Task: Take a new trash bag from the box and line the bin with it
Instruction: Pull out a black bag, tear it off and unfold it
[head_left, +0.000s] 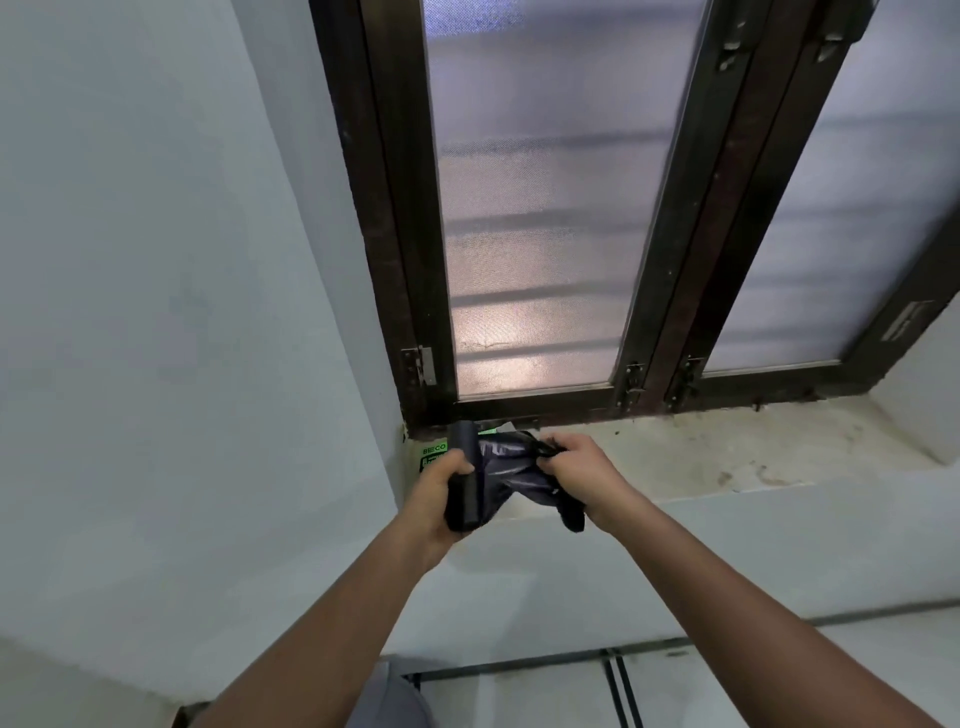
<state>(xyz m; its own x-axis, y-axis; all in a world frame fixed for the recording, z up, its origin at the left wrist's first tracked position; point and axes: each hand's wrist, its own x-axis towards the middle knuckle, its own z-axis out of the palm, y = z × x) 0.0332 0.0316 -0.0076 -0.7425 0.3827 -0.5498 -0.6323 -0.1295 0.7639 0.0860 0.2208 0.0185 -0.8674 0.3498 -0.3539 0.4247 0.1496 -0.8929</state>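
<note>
Two bare forearms rise from the bottom edge of the view, nearest the camera, and meet at the near edge of a pale, stained stone window sill (727, 457); between the forearms, low down, a patch of grey cloth (387, 696) shows, and behind it lies a pale tiled floor (727, 680) with dark joint lines.

To the far left stands a plain pale blue-grey painted wall (156, 312); at its corner with the sill a green printed cardboard box (434, 453) lies on the sill, mostly hidden behind the hands, so its opening cannot be made out.

The left hand (439, 496) is just in front of the box; its fingers (460, 462) are closed around a dark, tightly wound roll of plastic trash bags (465, 478), which stands roughly upright in the grip with its top end clear above the hand.

From the roll a crumpled black plastic trash bag (511, 470) stretches to the right, taut between the two hands and held above the sill edge; whether it is torn free of the roll cannot be told.

The right hand (582, 473) grips the other end of the bag; its fingers (553, 449) are shut on bunched plastic, and a loose end of the bag hangs below the wrist.

Above the sill stands a dark brown framed window with frosted glass panes (545, 208), closed, with metal hinges at the lower corners of its frames.

No bin is in view.
</note>
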